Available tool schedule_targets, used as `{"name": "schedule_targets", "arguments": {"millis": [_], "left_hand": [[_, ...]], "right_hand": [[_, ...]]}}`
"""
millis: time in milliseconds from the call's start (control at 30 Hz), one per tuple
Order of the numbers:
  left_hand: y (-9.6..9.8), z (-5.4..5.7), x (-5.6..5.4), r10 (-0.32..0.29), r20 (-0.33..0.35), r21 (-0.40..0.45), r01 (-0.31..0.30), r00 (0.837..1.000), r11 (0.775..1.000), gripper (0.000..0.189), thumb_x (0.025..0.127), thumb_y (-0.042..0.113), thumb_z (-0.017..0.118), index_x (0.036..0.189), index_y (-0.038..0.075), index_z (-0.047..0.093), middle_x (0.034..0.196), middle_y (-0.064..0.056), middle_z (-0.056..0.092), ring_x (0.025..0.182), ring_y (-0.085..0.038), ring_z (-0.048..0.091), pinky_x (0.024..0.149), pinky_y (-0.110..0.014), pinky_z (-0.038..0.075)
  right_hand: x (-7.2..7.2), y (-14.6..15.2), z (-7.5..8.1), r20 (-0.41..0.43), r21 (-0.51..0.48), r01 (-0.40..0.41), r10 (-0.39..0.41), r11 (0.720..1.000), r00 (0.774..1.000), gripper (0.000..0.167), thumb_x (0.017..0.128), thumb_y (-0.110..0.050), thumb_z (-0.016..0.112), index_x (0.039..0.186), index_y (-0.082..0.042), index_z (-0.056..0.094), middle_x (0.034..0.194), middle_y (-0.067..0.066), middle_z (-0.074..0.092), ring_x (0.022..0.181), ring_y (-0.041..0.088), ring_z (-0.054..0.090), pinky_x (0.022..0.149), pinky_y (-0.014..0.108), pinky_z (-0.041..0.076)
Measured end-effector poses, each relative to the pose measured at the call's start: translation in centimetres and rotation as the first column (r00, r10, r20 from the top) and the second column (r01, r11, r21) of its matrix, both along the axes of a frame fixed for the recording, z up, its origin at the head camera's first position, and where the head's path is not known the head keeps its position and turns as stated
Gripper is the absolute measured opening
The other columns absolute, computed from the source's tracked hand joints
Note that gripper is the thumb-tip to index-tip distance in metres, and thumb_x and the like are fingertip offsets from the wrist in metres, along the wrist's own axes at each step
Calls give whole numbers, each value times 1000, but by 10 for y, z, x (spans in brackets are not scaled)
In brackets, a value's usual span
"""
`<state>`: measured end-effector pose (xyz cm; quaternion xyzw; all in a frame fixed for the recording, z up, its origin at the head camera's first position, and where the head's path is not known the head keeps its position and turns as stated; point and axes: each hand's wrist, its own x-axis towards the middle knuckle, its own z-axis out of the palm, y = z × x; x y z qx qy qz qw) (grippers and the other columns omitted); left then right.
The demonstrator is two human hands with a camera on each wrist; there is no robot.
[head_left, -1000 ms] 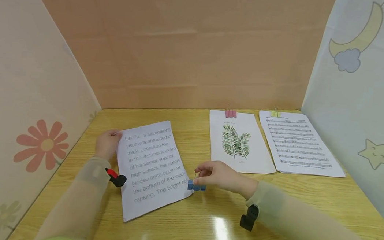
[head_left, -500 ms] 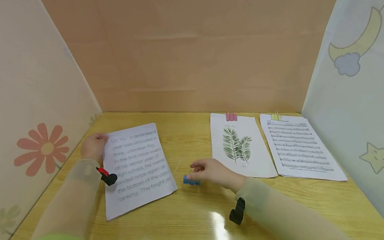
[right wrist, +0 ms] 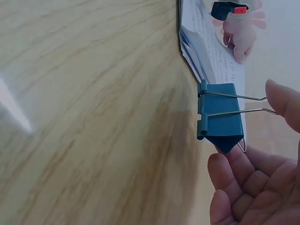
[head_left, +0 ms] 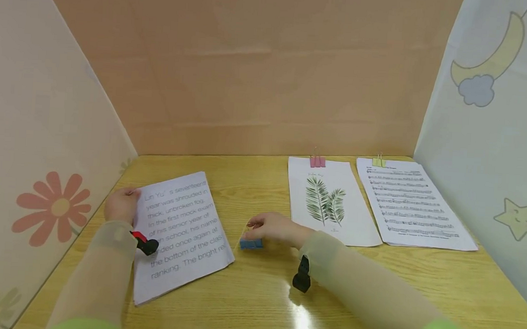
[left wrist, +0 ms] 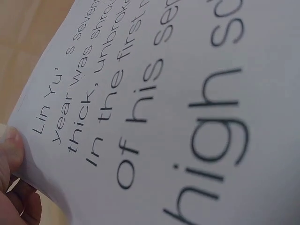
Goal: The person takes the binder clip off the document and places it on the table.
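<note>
My left hand (head_left: 121, 205) pinches the upper left edge of a stack of printed text sheets (head_left: 182, 235), thumb on top, as the left wrist view shows. The stack lies at a slant on the left side of the table. To its right, my right hand (head_left: 273, 227) holds a blue binder clip (head_left: 251, 244) by its wire handles. In the right wrist view the binder clip (right wrist: 222, 112) has the thumb at one wire handle and fingers at the other. Its mouth looks closed, with no paper in it, and it stands apart from the stack.
At the back right lies a palm-leaf print (head_left: 329, 204) with a pink binder clip (head_left: 317, 162) on its top edge. Beside it are music sheets (head_left: 412, 204) under a yellow binder clip (head_left: 379, 162). Walls enclose the wooden table (head_left: 246, 304) at the back and sides.
The text sheets and my left hand have shifted left. My right hand has carried the blue binder clip left too, and the clip now sits just right of the stack.
</note>
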<state>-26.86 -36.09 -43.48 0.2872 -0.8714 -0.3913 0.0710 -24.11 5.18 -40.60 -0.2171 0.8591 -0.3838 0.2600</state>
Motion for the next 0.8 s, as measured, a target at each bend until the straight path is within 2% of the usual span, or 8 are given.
{"name": "schedule_targets", "arguments": {"millis": [133,267,467,567,800], "left_hand": [[2,3,2,16,17,2,-16,1000,1000,46,102,36,42,138,8,52,138,-16,51,125,-38,43,105,-53,31],[3,4,2,17,4,-54,-17,1000,998,44,102,30,43,134,2,55,133,-20,55,119,-39,46,103,-52,32],[-1,-2,-2,21,46,-27,-19,999,999,45,103,33,43,135,3,54,133,-20,53,118,-38,46,103,-52,32],[-1,-5,-2,21,45,-13,-20,999,1000,45,103,32,43,136,3,53,134,-20,53,118,-38,46,103,-53,33],[4,-1,1,8,39,-25,-7,999,1000,45,103,30,42,137,1,51,135,-22,52,121,-40,46,103,-54,32]], "right_hand": [[-2,-4,-1,4,12,-2,2,1000,1000,57,83,-39,72,128,-7,61,125,3,61,113,21,56,96,40,44],[-3,-6,-3,11,17,7,-7,1000,1000,56,83,-39,72,127,-6,61,122,4,62,113,22,56,95,40,45],[-5,-9,-7,-39,86,-2,5,996,999,55,83,-45,69,124,-8,63,119,3,64,109,21,58,92,40,47],[-5,-10,-10,-60,104,-4,11,995,998,55,83,-46,69,123,-8,64,118,3,64,108,20,58,92,39,47],[-4,-12,-11,-113,135,-25,41,991,993,52,85,-47,67,121,-9,66,113,1,66,104,18,59,91,38,47]]}}
